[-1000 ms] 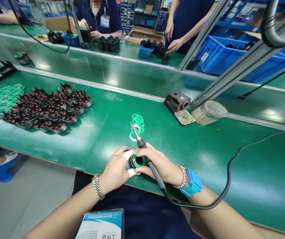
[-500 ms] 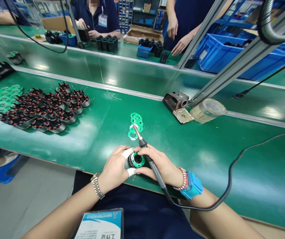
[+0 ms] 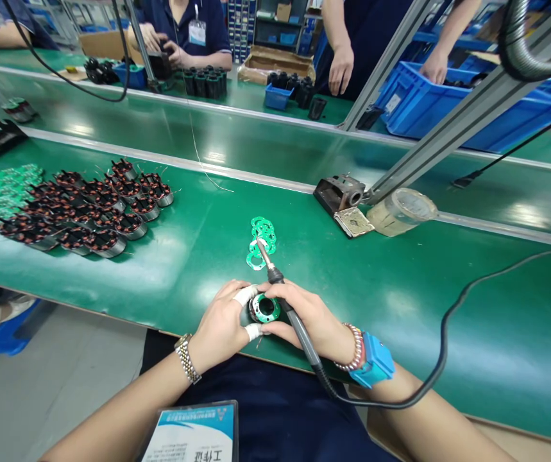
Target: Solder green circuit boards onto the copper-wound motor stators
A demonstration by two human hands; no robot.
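Observation:
A motor stator (image 3: 254, 310) stands near the bench's front edge, with a green ring-shaped circuit board (image 3: 269, 314) on its top. My left hand (image 3: 227, 317), with white tape on thumb and finger, grips its left side. My right hand (image 3: 311, 317) closes on its right side and also holds a soldering iron (image 3: 304, 337). The iron lies across that hand, its tip pointing up and away from me, over loose green ring boards (image 3: 262, 234). The stator's lower part is mostly hidden by my fingers.
Many wound stators (image 3: 92, 208) and a heap of green boards (image 3: 3, 196) lie at left. Back right are a soldering iron stand (image 3: 340, 192), its sponge tray (image 3: 354, 222) and a plastic tub (image 3: 403, 212). The iron's cable (image 3: 443, 340) loops right. Co-workers sit and stand across the bench.
My hands, the stator and the iron stay almost still. Across the bench, a standing co-worker's hand has moved from the black parts into the blue crate.

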